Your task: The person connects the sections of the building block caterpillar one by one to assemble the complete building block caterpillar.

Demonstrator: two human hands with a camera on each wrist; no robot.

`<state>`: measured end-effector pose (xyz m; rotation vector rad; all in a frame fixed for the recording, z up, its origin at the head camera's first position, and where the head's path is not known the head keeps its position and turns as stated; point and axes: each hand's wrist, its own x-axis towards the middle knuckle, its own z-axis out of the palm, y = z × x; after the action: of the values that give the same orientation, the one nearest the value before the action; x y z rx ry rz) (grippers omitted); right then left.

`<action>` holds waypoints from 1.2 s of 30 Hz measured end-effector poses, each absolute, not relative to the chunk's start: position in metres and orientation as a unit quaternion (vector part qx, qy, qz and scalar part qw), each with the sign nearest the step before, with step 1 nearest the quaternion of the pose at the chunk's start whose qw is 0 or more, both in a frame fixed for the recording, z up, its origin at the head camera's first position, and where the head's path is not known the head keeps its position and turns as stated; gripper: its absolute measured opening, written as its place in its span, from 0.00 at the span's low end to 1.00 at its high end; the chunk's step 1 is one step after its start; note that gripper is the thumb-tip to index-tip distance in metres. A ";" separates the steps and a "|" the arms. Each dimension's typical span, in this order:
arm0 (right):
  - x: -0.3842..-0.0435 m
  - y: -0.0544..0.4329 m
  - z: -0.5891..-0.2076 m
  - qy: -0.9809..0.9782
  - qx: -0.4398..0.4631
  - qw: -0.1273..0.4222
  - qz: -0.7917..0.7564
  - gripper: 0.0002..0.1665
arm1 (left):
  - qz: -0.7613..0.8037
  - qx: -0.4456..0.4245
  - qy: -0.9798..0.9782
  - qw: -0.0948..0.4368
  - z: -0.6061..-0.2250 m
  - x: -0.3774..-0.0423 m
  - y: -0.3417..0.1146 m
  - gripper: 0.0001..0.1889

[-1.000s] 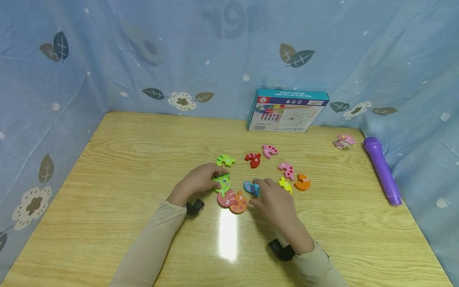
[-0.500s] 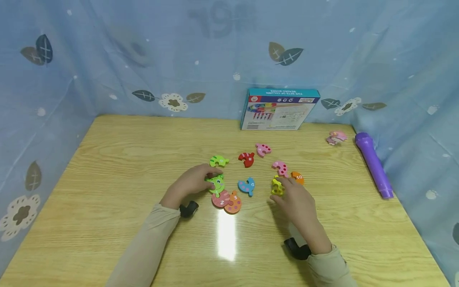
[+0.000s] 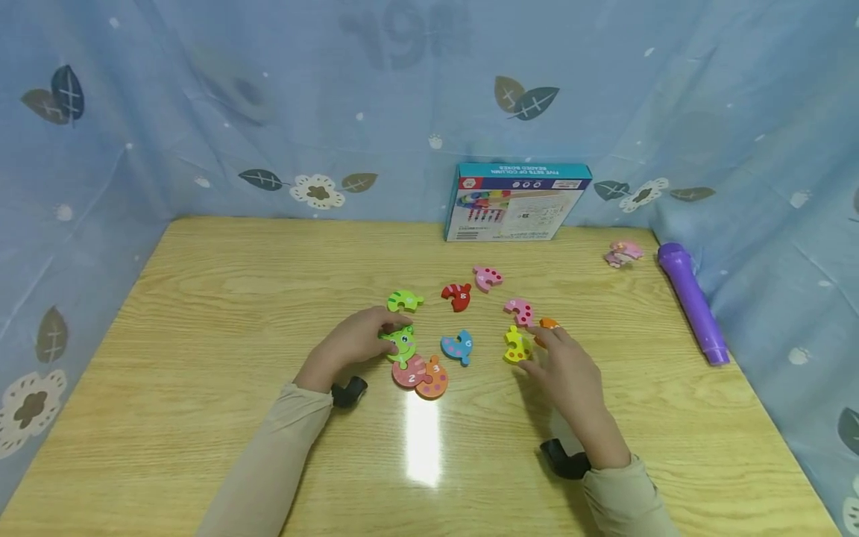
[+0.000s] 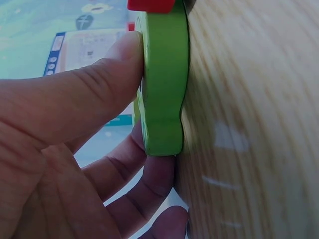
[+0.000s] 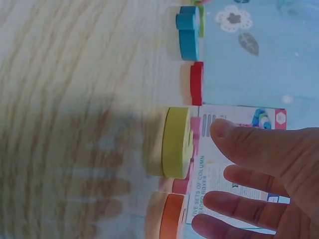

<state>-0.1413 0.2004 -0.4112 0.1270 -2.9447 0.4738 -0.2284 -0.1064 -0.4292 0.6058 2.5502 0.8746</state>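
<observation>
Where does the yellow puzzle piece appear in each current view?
Head: yellow piece right of centre, beside the right hand.
Left wrist: not visible.
Right wrist: yellow piece near the centre.
Shared landmark: the box, upper middle in head, upper left in left wrist, lower right in right wrist.

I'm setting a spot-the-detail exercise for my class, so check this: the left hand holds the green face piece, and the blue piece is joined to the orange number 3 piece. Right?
Not quite: the blue piece lies apart from the orange number 3 piece, as the head view shows. The left hand does hold the green face piece.
</observation>
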 end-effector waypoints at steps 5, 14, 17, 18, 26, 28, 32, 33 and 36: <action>-0.145 0.202 -0.412 -0.985 0.042 0.066 0.155 0.33 | 0.312 0.216 0.906 0.187 -0.429 -0.228 -0.108 0.25; -0.179 0.209 -0.404 -0.986 0.060 0.050 0.151 0.32 | 0.316 0.223 0.903 0.186 -0.429 -0.228 -0.110 0.25; -0.200 0.211 -0.399 -0.983 0.097 0.040 0.152 0.30 | 0.318 0.222 0.903 0.188 -0.428 -0.229 -0.109 0.25; -0.207 0.211 -0.397 -0.981 0.112 0.034 0.153 0.29 | 0.317 0.221 0.903 0.188 -0.428 -0.229 -0.109 0.25; -0.266 0.206 -0.393 -0.957 0.249 -0.059 0.138 0.26 | 0.319 0.221 0.902 0.190 -0.427 -0.227 -0.109 0.25; -0.278 0.202 -0.395 -0.947 0.283 -0.088 0.125 0.24 | 0.322 0.221 0.900 0.191 -0.428 -0.227 -0.109 0.25; -0.293 0.195 -0.399 -0.933 0.317 -0.126 0.111 0.24 | 0.323 0.220 0.901 0.190 -0.429 -0.227 -0.110 0.24; -0.295 0.194 -0.400 -0.934 0.311 -0.135 0.109 0.25 | 0.323 0.218 0.901 0.190 -0.430 -0.227 -0.110 0.24; -0.297 0.189 -0.400 -0.939 0.286 -0.159 0.103 0.27 | 0.320 0.215 0.903 0.188 -0.429 -0.228 -0.110 0.24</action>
<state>-0.2971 0.1891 -0.3996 1.0042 -3.2922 0.3622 -0.2276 -0.1098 -0.4289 0.6048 2.5416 0.8992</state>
